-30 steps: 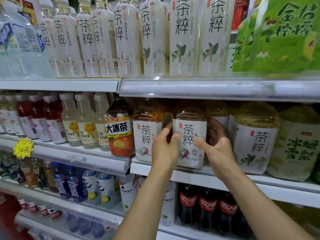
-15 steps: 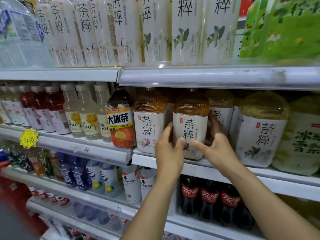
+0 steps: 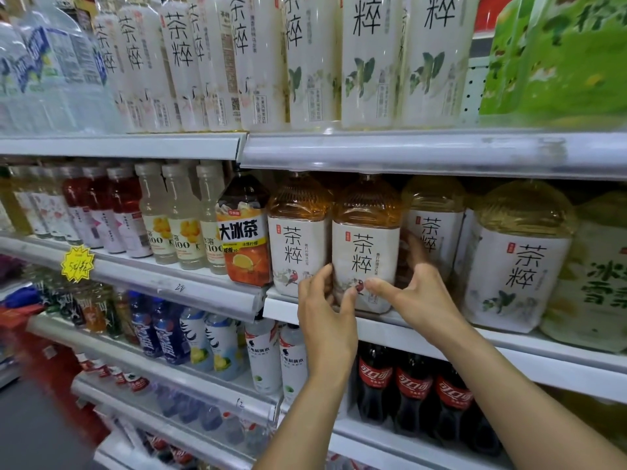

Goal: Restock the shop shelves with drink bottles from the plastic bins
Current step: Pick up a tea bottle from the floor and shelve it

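- Tea bottle (image 3: 364, 252): amber liquid and a white label reading 茶粹 with a small red bird. It stands upright at the front edge of the middle shelf (image 3: 559, 364), and the rail above hides its cap.
- Yellow star tag (image 3: 77, 264) on the far-left shelf edge; its handwriting is hard to read.
- Pale bottles (image 3: 185, 228) show "100"; the rest of the label text is cut off.
- Orange-labelled bottle (image 3: 244, 239) reads 大冰茶.
- Twin bottle (image 3: 298, 245), also marked 茶粹, sits just left of the tea bottle.
- Left hand (image 3: 325, 310) grips the tea bottle's lower left side, thumb on the label.
- Right hand (image 3: 420, 296) grips its lower right, fingers tucked behind.
- Paler 茶粹 bottle (image 3: 519, 259) stands to the right.
- Green pack (image 3: 559, 56) in the top right corner is blurred.
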`<state>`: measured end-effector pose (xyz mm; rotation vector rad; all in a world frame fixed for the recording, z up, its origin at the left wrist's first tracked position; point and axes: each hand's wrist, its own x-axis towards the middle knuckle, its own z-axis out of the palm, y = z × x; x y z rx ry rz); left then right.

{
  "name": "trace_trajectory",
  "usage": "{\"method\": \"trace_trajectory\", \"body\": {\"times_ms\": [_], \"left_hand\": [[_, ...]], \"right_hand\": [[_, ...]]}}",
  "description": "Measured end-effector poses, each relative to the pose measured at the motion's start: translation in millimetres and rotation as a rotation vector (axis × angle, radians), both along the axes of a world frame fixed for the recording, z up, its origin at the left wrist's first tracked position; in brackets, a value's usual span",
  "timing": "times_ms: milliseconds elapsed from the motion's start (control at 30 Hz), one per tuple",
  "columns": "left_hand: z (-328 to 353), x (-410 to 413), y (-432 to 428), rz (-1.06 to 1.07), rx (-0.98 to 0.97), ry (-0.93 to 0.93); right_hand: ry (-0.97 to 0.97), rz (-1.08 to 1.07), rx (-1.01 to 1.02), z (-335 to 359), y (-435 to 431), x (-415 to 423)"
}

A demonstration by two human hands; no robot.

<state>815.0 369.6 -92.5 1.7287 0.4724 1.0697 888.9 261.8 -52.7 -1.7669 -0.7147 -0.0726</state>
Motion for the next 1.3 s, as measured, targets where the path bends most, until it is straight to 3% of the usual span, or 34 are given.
{"method": "trace_trajectory", "body": {"times_ms": [500, 900, 1067, 1300], "left_hand": [[2.1, 4.8, -2.1, 0.031, -0.014, 0.002], [14.6, -10.5, -2.2, -0.05, -0.058, 0.122], [6.0, -49.1, -6.9, -0.066, -0.299, 0.025], [-16.9, -106.7, 2.7, -0.079, -0.447, 0.027]], "right_hand": [[0.01, -0.01, -0.014, 1.2, 4.9, -4.6], [0.071, -0.077, 0.014, 1.5, 1.6, -15.4], [-0.061, -0.193, 0.286, -16.9, -18.4, -59.9], [0.036, 0.009, 0.201, -46.7, 3.3, -104.4]]}}
